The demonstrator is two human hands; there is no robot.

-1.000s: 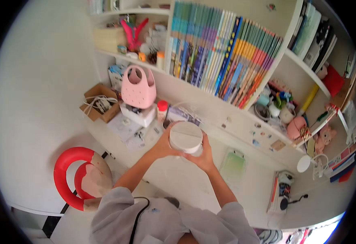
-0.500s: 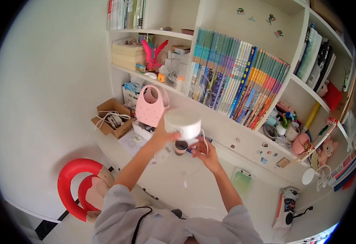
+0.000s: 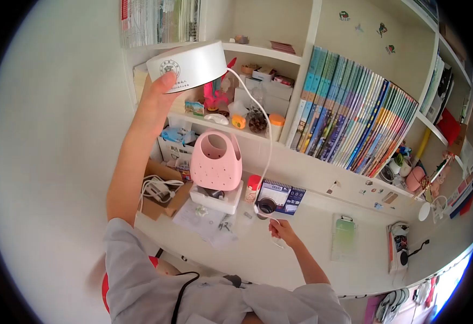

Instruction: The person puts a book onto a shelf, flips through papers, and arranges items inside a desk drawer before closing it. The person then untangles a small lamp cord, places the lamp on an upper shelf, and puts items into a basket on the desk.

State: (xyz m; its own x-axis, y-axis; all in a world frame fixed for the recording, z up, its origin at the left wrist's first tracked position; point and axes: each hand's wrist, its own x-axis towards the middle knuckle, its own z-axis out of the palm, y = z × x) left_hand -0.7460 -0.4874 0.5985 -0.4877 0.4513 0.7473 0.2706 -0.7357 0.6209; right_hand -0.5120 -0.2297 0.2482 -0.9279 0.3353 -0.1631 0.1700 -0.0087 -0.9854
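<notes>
Raised at the upper left, my left hand (image 3: pixel 162 97) grips a white round drum-shaped device (image 3: pixel 201 62) with a dark printed emblem on its side. A white cable (image 3: pixel 270 135) runs from the device down in front of the shelves. My right hand (image 3: pixel 284 231), low over the desk, is closed around the lower part of that cable, which loops below the fingers. Just beyond this hand stands a dark-topped cup (image 3: pixel 267 205), partly crossed by the cable. Behind the cup are a desk calendar (image 3: pixel 282 195) and a red-capped container (image 3: pixel 252 188).
A pink basket (image 3: pixel 215 167) sits in a white tray (image 3: pixel 228 204) beside a cardboard box (image 3: pixel 166 202) of cables. Papers (image 3: pixel 207 220) lie on the white desk (image 3: pixel 312 254). A row of books (image 3: pixel 355 113) fills the shelf above. A green clipboard (image 3: pixel 344 237) lies to the right.
My left hand has lifted the white device up and to the left, away from the desk. My right hand has stayed low, and the cable now stretches between both hands.
</notes>
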